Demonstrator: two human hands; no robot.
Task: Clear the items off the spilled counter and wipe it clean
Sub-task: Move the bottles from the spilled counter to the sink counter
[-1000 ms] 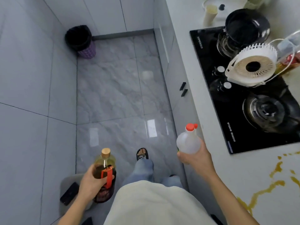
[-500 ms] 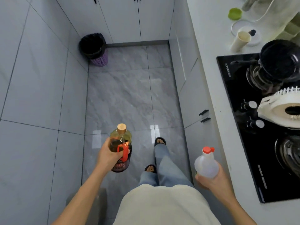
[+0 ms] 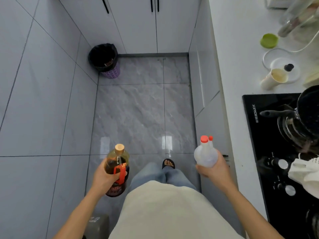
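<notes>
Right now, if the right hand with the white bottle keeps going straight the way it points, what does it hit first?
Probably nothing soon. The right hand holds the white bottle over open floor, beside the counter. Straight ahead, the first thing looks like the cabinet doors at the far end, though depth is unclear.

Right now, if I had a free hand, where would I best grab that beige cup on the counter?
Wrap the cup around its side wall, coming from the counter's front edge. It leans or lies with its open mouth toward the glass lid behind it, so its wall is the bare part facing you.
</notes>
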